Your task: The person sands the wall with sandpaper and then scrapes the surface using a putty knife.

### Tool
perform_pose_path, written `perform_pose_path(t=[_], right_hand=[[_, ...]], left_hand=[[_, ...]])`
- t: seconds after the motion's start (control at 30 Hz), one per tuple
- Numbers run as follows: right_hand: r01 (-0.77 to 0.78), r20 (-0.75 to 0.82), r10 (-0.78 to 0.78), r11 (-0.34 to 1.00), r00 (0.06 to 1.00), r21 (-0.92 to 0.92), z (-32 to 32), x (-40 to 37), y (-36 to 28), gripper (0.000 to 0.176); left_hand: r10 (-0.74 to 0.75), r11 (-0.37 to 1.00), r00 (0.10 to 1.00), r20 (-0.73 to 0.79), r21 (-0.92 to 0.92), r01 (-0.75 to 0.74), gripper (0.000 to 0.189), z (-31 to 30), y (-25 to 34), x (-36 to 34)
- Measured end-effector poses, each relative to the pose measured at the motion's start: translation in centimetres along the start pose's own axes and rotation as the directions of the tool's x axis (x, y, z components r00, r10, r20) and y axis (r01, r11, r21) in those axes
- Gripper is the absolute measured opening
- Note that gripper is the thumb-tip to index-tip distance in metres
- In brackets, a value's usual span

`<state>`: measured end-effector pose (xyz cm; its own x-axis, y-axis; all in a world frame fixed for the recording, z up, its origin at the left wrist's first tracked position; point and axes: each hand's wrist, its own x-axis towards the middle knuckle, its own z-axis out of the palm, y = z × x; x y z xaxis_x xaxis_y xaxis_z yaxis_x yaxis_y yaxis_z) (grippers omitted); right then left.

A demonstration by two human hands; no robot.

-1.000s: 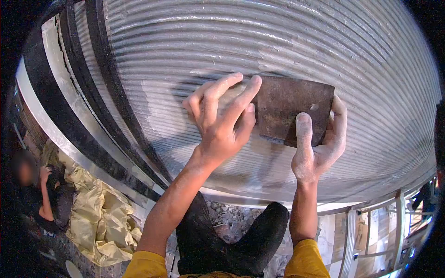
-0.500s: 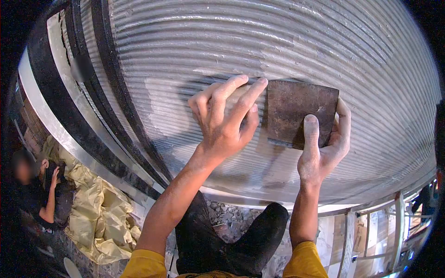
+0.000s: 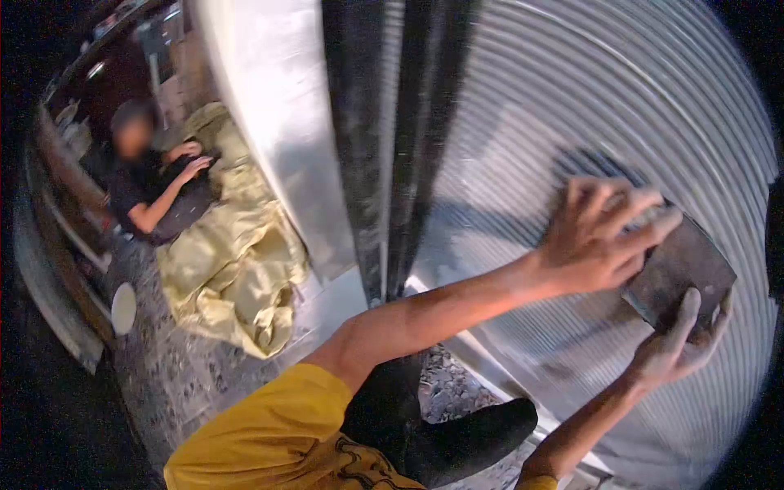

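My right hand [image 3: 676,349] grips a dark, roughly square flat metal plate [image 3: 690,265] by its lower corner, with the thumb lying across its face. My left hand [image 3: 592,245] is curled beside the plate's upper left edge, fingers bent over a small pale piece that they mostly hide. A dark edge shows behind those knuckles. Both hands are close to a grey corrugated metal sheet [image 3: 523,175], which has smoother, paler patches.
Dark vertical strips [image 3: 408,139] and a pale panel [image 3: 269,90] stand left of the sheet. Beyond them, a person [image 3: 155,175] sits beside crumpled yellowish sheeting [image 3: 233,261]. A white round object [image 3: 123,309] and rubble [image 3: 457,384] lie on the ground.
My view has swung left, so the hands and plate appear further right and the plate looks tilted. My left hand is nearer the plate and overlaps its edge.
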<state>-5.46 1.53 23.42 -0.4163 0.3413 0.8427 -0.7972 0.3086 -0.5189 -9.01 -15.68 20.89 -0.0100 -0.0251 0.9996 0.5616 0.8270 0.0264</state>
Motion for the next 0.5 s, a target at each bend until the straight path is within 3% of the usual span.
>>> perform_pose_path(t=[0.07, 0.17, 0.27, 0.33, 0.37, 0.43, 0.5], right_hand=[[0.034, 0.028, -0.032, 0.998, 0.999, -0.051, 0.2, 0.1, 0.3, 0.053], [-0.019, -0.018, 0.02, 0.996, 1.0, 0.083, -0.4, -0.2, -0.4, 0.055], [-0.023, 0.011, 0.024, 0.999, 1.0, -0.048, -0.9, -0.6, -0.8, 0.055], [-0.041, 0.042, 0.046, 0.991, 0.998, -0.124, -1.2, -0.7, -1.0, 0.052], [-0.035, 0.051, 0.042, 0.992, 0.998, -0.118, -1.4, -0.7, -1.1, 0.052], [0.036, 0.179, 0.005, 0.973, 0.984, -0.226, -2.1, -0.4, -1.2, 0.054], [0.031, 0.205, 0.01, 0.98, 0.979, -0.196, -2.5, -0.3, -0.6, 0.056]], left_hand=[[-0.005, 1.0, 1.0, -0.028, -0.015, 0.005, 0.061, 0.3, -0.7, -0.1], [0.021, 0.998, 0.999, -0.041, -0.061, -0.023, 0.057, 0.6, -0.7, 0.0], [-0.003, 0.995, 0.995, -0.101, -0.101, -0.008, 0.053, 0.5, -0.9, 0.1], [-0.093, 0.982, 0.991, -0.097, -0.175, 0.075, 0.035, -0.1, -0.5, 0.8], [-0.095, 0.983, 0.99, -0.105, -0.166, 0.076, 0.035, -0.4, -0.4, 1.0], [-0.074, 0.948, 0.997, -0.005, -0.311, 0.069, 0.016, -1.0, 0.0, 1.6], [-0.1, 0.944, 0.994, -0.034, -0.32, 0.084, 0.014, -0.7, 0.7, 2.0]])
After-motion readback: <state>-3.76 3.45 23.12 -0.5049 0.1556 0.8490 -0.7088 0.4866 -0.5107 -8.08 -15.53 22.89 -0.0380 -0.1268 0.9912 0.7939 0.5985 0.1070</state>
